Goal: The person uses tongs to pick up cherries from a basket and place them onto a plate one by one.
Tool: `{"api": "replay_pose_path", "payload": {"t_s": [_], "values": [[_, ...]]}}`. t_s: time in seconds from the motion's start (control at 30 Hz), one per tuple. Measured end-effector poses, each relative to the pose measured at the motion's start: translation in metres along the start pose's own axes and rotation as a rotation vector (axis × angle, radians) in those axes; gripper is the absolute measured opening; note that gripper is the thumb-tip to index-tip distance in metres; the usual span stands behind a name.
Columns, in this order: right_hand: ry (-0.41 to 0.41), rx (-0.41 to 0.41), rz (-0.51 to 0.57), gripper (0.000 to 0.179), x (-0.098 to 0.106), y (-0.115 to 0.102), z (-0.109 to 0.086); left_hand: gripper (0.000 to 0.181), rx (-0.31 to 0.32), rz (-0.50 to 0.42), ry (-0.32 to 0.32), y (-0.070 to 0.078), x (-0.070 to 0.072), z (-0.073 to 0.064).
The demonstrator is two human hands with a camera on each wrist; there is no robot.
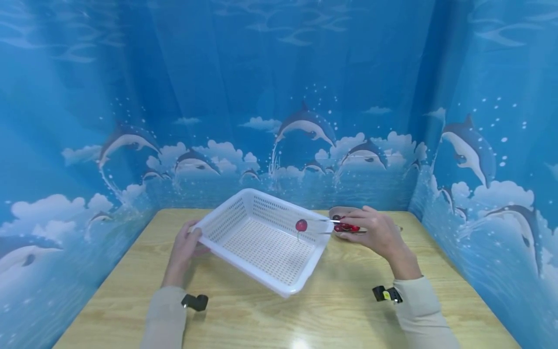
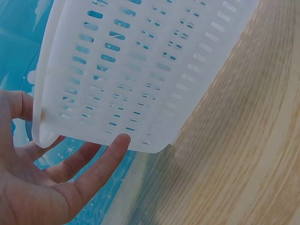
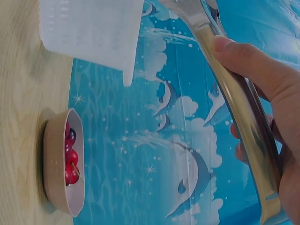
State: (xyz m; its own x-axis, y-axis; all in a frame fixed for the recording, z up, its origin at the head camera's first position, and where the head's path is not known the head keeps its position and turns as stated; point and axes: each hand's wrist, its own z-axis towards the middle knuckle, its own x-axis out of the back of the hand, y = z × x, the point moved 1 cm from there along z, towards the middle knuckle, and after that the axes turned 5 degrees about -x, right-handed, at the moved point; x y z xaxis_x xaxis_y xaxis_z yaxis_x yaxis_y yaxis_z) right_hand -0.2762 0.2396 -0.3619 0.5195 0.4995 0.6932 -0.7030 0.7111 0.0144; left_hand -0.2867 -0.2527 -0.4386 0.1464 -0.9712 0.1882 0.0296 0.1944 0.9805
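A white perforated plastic basket (image 1: 261,245) is held tilted above the table by my left hand (image 1: 185,247), which grips its left end. The left wrist view shows fingers (image 2: 101,164) against the basket's outer wall. My right hand (image 1: 377,230) holds metal tongs (image 3: 239,103) that reach over the basket's right side. One red cherry (image 1: 301,225), its stem hanging down, appears by the tong tips over the basket; whether the tips touch it I cannot tell. Behind the right hand stands a beige bowl (image 3: 54,164) with several dark and bright red cherries (image 3: 71,161).
The wooden table (image 1: 261,320) has a blue curtain (image 1: 279,87) with printed dolphins on its far, left and right sides. Black straps with small devices (image 1: 196,302) sit at both wrists. The bowl stands near the table's far edge, right of the basket.
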Motion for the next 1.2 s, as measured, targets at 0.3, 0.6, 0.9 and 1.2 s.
{"api": "replay_pose_path", "payload": {"t_s": [0.3, 0.6, 0.9, 1.2], "values": [[0.049, -0.028, -0.009, 0.040, 0.008, 0.015, -0.008, 0.055, 0.000, -0.006, -0.005, 0.000, 0.001, 0.001], [0.062, -0.067, -0.004, 0.044, 0.013, 0.029, -0.016, 0.055, 0.007, -0.001, 0.005, -0.001, 0.001, 0.003], [0.024, -0.174, -0.127, 0.041, 0.020, 0.040, -0.026, 0.055, 0.011, -0.009, 0.001, -0.001, 0.000, 0.002], [-0.034, -0.290, -0.144, 0.034, 0.018, 0.055, -0.041, 0.054, 0.008, 0.002, 0.008, -0.002, 0.002, 0.003]]}}
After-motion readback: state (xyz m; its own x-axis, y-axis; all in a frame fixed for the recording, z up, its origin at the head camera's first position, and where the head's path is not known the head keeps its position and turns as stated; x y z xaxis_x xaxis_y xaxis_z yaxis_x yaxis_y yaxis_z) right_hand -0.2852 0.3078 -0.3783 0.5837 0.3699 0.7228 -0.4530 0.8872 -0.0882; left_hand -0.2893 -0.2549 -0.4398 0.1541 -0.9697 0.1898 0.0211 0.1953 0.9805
